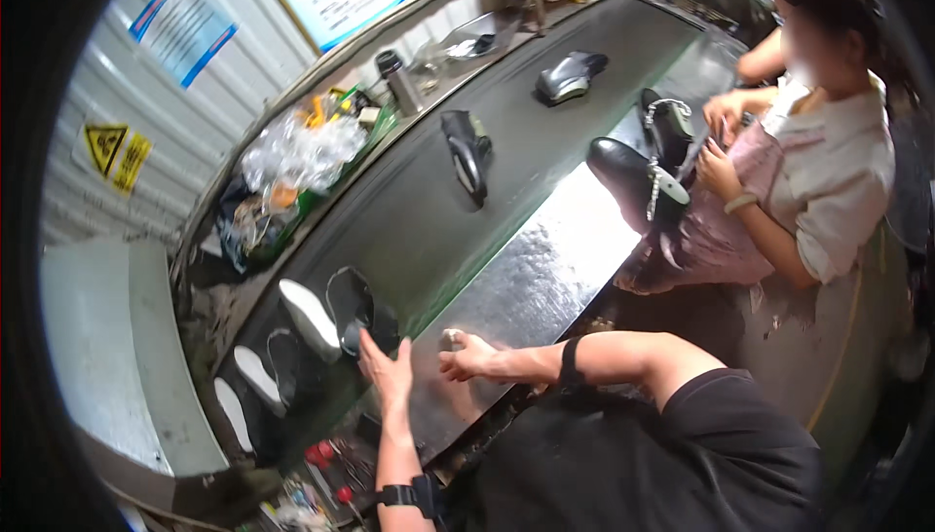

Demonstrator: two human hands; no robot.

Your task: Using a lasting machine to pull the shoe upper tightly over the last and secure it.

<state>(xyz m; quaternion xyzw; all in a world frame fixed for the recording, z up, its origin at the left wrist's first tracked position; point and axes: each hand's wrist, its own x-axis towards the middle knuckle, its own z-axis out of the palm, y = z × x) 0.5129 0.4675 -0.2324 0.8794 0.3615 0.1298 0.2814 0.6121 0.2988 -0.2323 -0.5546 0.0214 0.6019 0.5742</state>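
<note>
My left hand (388, 372) reaches over the near end of a dark conveyor belt (390, 220), fingers apart, beside a black shoe (353, 303). Whether the fingertips touch that shoe I cannot tell. My right hand (467, 357) hovers over the shiny metal ledge (506, 288) with its fingers curled together; a small pale bit shows at the fingertips, too small to name. Left of my left hand lie white soles or pale shoe bottoms, one long white one (310, 320), another (257, 376) and a third (234, 415), among dark shoe parts.
Farther up the belt sit a black shoe (467, 154) and another (572, 77). At the right a co-worker (818, 142) handles something dark near black shoes (623, 170) with chains. Clear plastic bags (302, 152) and a thermos (397, 81) line the wall shelf. Red-handled items (321, 454) lie below.
</note>
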